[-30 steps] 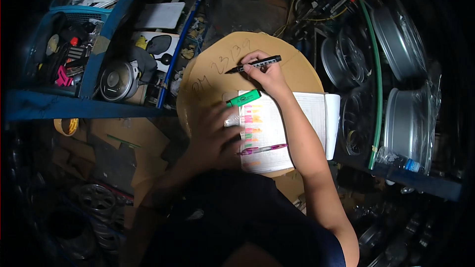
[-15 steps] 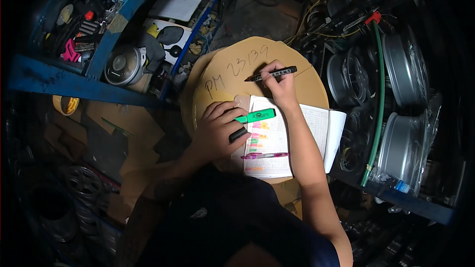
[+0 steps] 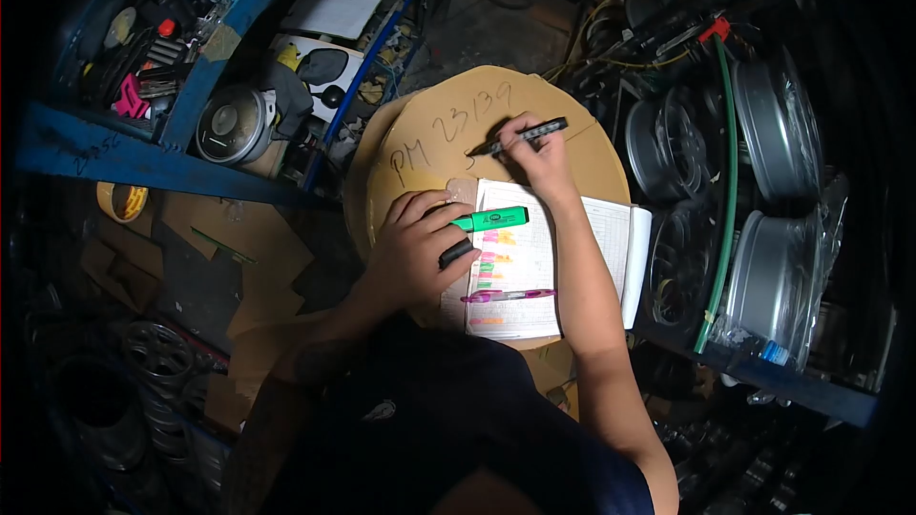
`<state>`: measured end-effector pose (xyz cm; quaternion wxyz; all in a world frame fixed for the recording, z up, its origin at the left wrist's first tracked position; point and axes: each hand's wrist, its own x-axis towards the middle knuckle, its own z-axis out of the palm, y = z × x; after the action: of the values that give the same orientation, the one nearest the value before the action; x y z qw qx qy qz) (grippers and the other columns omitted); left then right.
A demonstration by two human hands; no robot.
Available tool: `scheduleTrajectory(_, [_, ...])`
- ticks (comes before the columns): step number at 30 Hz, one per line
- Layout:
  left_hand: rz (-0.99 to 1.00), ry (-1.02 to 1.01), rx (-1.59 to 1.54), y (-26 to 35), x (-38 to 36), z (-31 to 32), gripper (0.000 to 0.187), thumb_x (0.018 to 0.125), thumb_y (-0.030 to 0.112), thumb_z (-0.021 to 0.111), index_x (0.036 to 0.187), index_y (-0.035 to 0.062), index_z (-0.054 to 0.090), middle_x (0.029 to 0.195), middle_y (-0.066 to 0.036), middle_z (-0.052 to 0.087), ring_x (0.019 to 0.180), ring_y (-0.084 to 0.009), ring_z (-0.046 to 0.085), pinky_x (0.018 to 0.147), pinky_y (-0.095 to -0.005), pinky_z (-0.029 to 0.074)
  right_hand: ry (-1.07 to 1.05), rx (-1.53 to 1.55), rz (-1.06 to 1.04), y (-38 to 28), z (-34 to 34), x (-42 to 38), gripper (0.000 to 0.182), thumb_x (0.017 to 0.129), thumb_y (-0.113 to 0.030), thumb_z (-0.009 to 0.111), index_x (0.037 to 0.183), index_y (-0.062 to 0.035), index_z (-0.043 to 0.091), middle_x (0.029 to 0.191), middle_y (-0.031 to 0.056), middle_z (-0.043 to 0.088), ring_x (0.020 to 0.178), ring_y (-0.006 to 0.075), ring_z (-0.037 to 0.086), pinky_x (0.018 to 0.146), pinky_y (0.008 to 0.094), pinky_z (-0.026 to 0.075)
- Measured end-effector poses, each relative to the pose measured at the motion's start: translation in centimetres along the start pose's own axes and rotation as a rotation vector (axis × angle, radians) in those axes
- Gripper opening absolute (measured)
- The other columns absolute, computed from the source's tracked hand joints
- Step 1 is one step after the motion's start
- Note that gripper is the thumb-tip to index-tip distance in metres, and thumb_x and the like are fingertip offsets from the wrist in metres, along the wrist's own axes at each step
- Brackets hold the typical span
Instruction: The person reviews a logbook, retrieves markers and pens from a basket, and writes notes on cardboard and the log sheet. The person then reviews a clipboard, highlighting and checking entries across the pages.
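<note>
My right hand [image 3: 536, 154] grips a black permanent marker [image 3: 520, 136], its tip on round brown cardboard [image 3: 401, 133] just below the handwritten "PM 23139". A small fresh mark shows by the tip. My left hand [image 3: 415, 238] rests at the left edge of an open notebook [image 3: 592, 238], fingers curled, with a black marker cap [image 3: 456, 253] held near the thumb. A green highlighter [image 3: 499, 218] sticks out from under its fingers across the page. Lower on the page lies a purple pen [image 3: 510, 295], beside pink, orange and green highlighting.
Wheel rims [image 3: 773, 277] stand on a rack at the right, behind a green hose [image 3: 730, 200]. At left, a blue metal frame [image 3: 143, 157] runs past a blue basket [image 3: 81, 48] of tools. A tape roll [image 3: 122, 200] and cardboard pieces [image 3: 262, 277] lie below.
The marker in my right hand has moved slightly left and tilted more, and a new stroke has appeared under the number. My left hand stays on the notebook's edge. The view has shifted a little.
</note>
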<state>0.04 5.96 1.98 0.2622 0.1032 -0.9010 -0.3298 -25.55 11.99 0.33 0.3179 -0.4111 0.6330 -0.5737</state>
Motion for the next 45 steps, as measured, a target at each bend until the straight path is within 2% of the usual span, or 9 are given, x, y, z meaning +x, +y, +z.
scheduleTrajectory(1, [-0.001, -0.002, 0.0, 0.0, 0.0, 0.0, 0.023, 0.084, 0.026, 0.079, 0.094, 0.0056, 0.076, 0.122, -0.007, 0.071, 0.124, -0.0335, 0.058, 0.109, -0.0482, 0.041, 0.037, 0.091, 0.016, 0.7, -0.4, 0.2, 0.006, 0.094, -0.006, 0.068, 0.096, -0.0009, 0.07, 0.078, -0.0016, 0.065, 0.071, 0.0052, 0.058, 0.066, 0.0212, 0.046])
scheduleTrajectory(10, [-0.002, -0.005, 0.014, 0.1, 0.0, 0.2, 0.021, 0.081, 0.024, 0.081, 0.089, 0.0061, 0.074, 0.123, -0.008, 0.071, 0.124, -0.0321, 0.058, 0.109, -0.0484, 0.041, -0.001, -0.033, 0.016, 1.1, -1.5, 0.4, 0.005, 0.09, -0.007, 0.068, 0.092, -0.0029, 0.07, 0.077, -0.0041, 0.062, 0.07, 0.0037, 0.052, 0.065, 0.0222, 0.041])
scheduleTrajectory(19, [0.004, -0.014, 0.024, 0.1, 0.0, 0.2, 0.021, 0.082, 0.023, 0.081, 0.09, 0.0061, 0.073, 0.125, -0.007, 0.07, 0.124, -0.0311, 0.058, 0.109, -0.0482, 0.04, 0.057, -0.053, -0.025, 1.7, -1.9, 0.7, 0.004, 0.088, -0.006, 0.067, 0.089, -0.003, 0.069, 0.075, -0.0039, 0.061, 0.067, 0.0036, 0.05, 0.062, 0.0234, 0.039])
scheduleTrajectory(22, [-0.001, -0.03, 0.027, 0.3, 0.1, 0.0, 0.021, 0.082, 0.022, 0.081, 0.09, 0.0052, 0.073, 0.125, -0.008, 0.07, 0.125, -0.0318, 0.058, 0.109, -0.0477, 0.042, 0.154, -0.064, -0.091, 2.0, -1.8, 0.8, 0.003, 0.088, -0.005, 0.067, 0.088, -0.003, 0.069, 0.075, -0.0036, 0.061, 0.068, 0.0039, 0.051, 0.063, 0.0235, 0.041])
scheduleTrajectory(25, [-0.003, -0.032, -0.006, 0.0, 0.0, 0.5, 0.02, 0.083, 0.021, 0.08, 0.091, 0.004, 0.073, 0.125, -0.009, 0.07, 0.125, -0.0328, 0.058, 0.109, -0.047, 0.044, 0.086, -0.11, -0.04, 1.9, -1.8, 0.7, 0.003, 0.088, -0.005, 0.067, 0.088, -0.0029, 0.069, 0.075, -0.0034, 0.062, 0.07, 0.0042, 0.053, 0.065, 0.0233, 0.043])
scheduleTrajectory(28, [-0.004, -0.043, 0.005, 0.2, 0.1, 0.2, 0.021, 0.083, 0.021, 0.08, 0.093, 0.0032, 0.073, 0.127, -0.01, 0.069, 0.125, -0.0342, 0.057, 0.108, -0.0467, 0.045, 0.197, -0.08, -0.104, 2.0, -1.7, 1.0, 0.003, 0.088, -0.006, 0.068, 0.089, -0.0026, 0.07, 0.075, -0.0033, 0.063, 0.07, 0.0046, 0.054, 0.066, 0.0236, 0.044])
scheduleTrajectory(32, [-0.002, -0.065, 0.007, 0.1, 0.1, 0.3, 0.021, 0.084, 0.021, 0.079, 0.094, 0.0032, 0.073, 0.128, -0.01, 0.068, 0.125, -0.0352, 0.057, 0.108, -0.0473, 0.044, 0.159, -0.161, -0.024, 1.4, -1.6, 0.8, 0.004, 0.09, -0.006, 0.068, 0.089, -0.0021, 0.07, 0.074, -0.0028, 0.062, 0.069, 0.005, 0.054, 0.065, 0.0243, 0.044])
scheduleTrajectory(38, [-0.022, -0.097, 0.0, 0.0, 0.2, 0.3, 0.022, 0.085, 0.021, 0.078, 0.098, 0.0034, 0.074, 0.128, -0.01, 0.068, 0.126, -0.036, 0.056, 0.109, -0.0481, 0.043, 0.278, -0.115, -0.035, 1.8, -2.4, 1.1, 0.005, 0.09, -0.006, 0.068, 0.089, -0.0019, 0.069, 0.073, -0.0029, 0.061, 0.068, 0.005, 0.053, 0.065, 0.0245, 0.043])
scheduleTrajectory(45, [-0.033, -0.118, -0.001, 0.1, 0.2, 0.2, 0.023, 0.085, 0.022, 0.078, 0.098, 0.0036, 0.074, 0.129, -0.01, 0.068, 0.126, -0.0365, 0.055, 0.109, -0.0486, 0.043, 0.224, -0.081, -0.015, 2.4, -3.2, 1.2, 0.004, 0.088, -0.006, 0.068, 0.087, -0.0023, 0.069, 0.072, -0.0038, 0.06, 0.067, 0.0048, 0.052, 0.064, 0.0242, 0.042])
